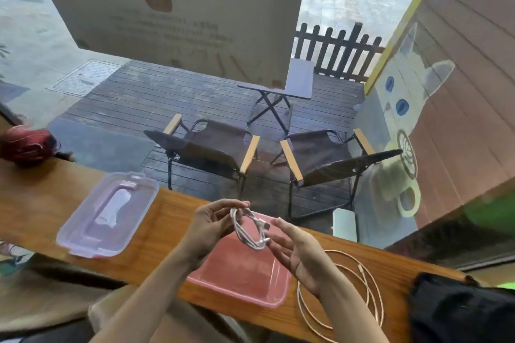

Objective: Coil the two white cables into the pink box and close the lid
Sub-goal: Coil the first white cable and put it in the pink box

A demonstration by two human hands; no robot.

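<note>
A coiled white cable (252,228) hangs in the air above the open pink box (239,275). My left hand (211,224) pinches the top of the coil. My right hand (298,252) holds its lower end, fingers curled under it. The box lies on the wooden counter and nothing shows inside it. A second white cable (359,281) lies in loose loops on the counter to the right of the box, partly behind my right forearm. The clear lid (108,215), with a pink handle, lies flat on the counter to the left.
The wooden counter (156,248) runs along a window. A black bag (459,306) sits at the right end and a red object (26,144) at the far left. Outside the glass stand two folding chairs and a small table.
</note>
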